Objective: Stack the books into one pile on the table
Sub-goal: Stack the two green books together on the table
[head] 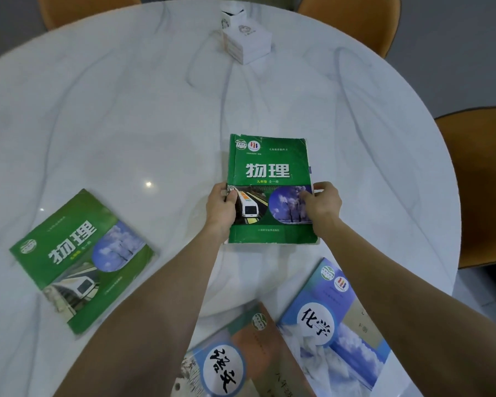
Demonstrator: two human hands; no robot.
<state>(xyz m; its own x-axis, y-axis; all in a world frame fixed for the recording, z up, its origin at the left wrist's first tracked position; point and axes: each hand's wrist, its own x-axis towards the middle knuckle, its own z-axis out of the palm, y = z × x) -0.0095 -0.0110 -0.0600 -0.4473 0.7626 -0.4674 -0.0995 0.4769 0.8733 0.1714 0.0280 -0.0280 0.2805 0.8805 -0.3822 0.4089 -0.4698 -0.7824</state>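
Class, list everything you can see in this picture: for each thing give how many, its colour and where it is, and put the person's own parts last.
Table: one, white marble, round, under everything.
Green books: two; one at centre, one at left.
Blue book: one, lower right.
Brown and blue book: one, bottom centre, touching or overlapping the blue book.
White boxes: two, far centre, close together.
Chairs: at least four, orange, around the table.
Left hand: one, gripping the centre book's left edge.
Right hand: one, gripping its right edge.
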